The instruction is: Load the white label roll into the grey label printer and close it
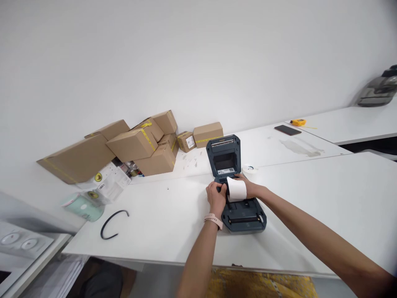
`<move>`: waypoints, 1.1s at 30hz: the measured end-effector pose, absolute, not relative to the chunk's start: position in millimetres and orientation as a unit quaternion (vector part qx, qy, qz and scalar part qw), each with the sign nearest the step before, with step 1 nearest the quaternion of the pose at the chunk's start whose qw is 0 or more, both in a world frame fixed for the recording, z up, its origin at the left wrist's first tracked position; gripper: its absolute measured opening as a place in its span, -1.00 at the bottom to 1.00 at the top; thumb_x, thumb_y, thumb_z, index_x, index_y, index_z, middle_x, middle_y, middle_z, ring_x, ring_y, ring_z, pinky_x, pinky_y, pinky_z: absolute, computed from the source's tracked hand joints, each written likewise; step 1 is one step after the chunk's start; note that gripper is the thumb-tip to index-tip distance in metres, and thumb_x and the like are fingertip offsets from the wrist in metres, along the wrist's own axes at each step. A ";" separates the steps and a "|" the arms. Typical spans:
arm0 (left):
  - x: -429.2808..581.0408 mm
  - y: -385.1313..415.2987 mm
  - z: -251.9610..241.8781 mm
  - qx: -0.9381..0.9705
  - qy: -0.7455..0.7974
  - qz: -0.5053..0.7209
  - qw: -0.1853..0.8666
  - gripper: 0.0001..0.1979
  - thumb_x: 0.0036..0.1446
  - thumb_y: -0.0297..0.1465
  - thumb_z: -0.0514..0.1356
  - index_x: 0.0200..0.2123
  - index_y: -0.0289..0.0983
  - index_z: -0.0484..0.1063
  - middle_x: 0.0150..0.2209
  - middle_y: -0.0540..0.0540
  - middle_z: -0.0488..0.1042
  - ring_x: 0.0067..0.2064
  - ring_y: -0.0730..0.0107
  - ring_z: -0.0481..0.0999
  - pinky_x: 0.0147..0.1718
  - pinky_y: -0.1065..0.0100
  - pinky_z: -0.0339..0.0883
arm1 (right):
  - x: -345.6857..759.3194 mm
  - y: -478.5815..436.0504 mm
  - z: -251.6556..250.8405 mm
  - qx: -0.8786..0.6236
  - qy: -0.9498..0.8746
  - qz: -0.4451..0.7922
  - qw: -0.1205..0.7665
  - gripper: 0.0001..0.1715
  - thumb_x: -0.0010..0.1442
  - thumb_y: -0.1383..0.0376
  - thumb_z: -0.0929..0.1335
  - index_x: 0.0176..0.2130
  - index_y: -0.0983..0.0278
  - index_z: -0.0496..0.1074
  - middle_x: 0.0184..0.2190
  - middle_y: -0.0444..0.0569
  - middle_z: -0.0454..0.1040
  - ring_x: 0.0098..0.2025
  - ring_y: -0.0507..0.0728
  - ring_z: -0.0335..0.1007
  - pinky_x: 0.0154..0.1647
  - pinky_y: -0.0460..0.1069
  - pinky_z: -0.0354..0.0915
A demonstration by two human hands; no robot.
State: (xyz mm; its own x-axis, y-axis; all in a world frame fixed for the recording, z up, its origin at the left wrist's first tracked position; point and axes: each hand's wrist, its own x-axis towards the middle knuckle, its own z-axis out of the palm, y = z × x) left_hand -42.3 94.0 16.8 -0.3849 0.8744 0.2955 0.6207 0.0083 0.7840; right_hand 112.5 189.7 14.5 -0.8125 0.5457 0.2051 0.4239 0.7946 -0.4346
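Observation:
A dark blue-grey label printer [243, 224] lies on the white table with its lid [223, 155] raised. Over its inner compartment sits a white paper roll [237, 189], with a loose end curling up on the left. My left hand [216, 196] is closed, its fingers curled over the printer's left inner edge beside the roll; exactly what the fingertips touch is hidden. From the right, my right hand [249, 185] grips the roll's far side, and the roll partly covers its fingers.
Cardboard boxes [133, 145] are piled against the wall at left, near a mint-green canister [83, 207] and a black curved strip [105, 221]. Behind the printer lies a small white roll [249, 169]. A phone [288, 130] and yellow tape measure [298, 122] lie farther right.

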 end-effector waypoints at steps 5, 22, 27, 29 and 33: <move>-35.5 79.3 29.0 0.541 0.682 0.477 0.119 -0.78 0.23 -0.29 0.08 -0.29 -0.24 0.49 -0.02 -0.22 0.49 0.17 0.10 0.32 0.14 0.12 0.19 | 111.3 187.6 21.3 -0.285 -0.938 0.168 0.105 -0.75 -0.19 0.34 0.45 -0.37 0.15 0.57 -0.18 0.05 0.61 0.04 0.40 0.39 0.27 0.26 0.06; -22.7 -35.3 31.6 0.804 0.487 0.309 0.146 -0.28 0.04 -0.34 0.23 0.30 -0.19 0.16 0.32 -0.20 0.22 0.35 0.01 0.16 0.35 -0.14 -0.17 | 99.1 174.3 54.5 -0.279 -0.945 0.168 -0.015 -0.88 -0.07 0.23 0.45 -0.43 0.15 0.62 -0.41 -0.09 0.63 -0.22 0.23 0.50 0.24 0.23 -0.16; -12.5 -21.7 -0.9 0.789 0.475 0.388 -0.035 -0.67 0.20 -0.55 0.05 -0.16 -0.10 0.54 -0.13 -0.06 0.63 -0.01 0.23 0.58 0.21 -0.07 0.23 | 99.0 173.5 56.2 -0.284 -0.942 0.178 -0.010 -0.84 -0.07 0.23 0.45 -0.39 0.16 0.63 -0.39 -0.09 0.64 -0.23 0.23 0.50 0.23 0.23 -0.15; -9.8 -20.2 -8.7 0.780 0.462 0.418 -0.065 -0.65 0.20 -0.59 0.03 -0.22 -0.12 0.55 -0.22 -0.04 0.66 -0.10 0.27 0.62 0.12 0.00 0.34 | 99.1 173.9 55.9 -0.284 -0.940 0.186 -0.003 -0.80 -0.08 0.24 0.46 -0.35 0.16 0.63 -0.38 -0.09 0.64 -0.24 0.22 0.51 0.23 0.23 -0.13; -5.0 -26.0 -13.9 0.766 0.462 0.437 -0.096 -0.67 0.20 -0.58 0.03 -0.19 -0.15 0.54 -0.19 -0.09 0.66 -0.07 0.26 0.62 -0.02 0.12 0.48 | 100.7 173.8 52.5 -0.278 -0.938 0.206 0.027 -0.78 -0.12 0.28 0.48 -0.34 0.18 0.63 -0.36 -0.07 0.65 -0.17 0.27 0.50 0.23 0.26 -0.09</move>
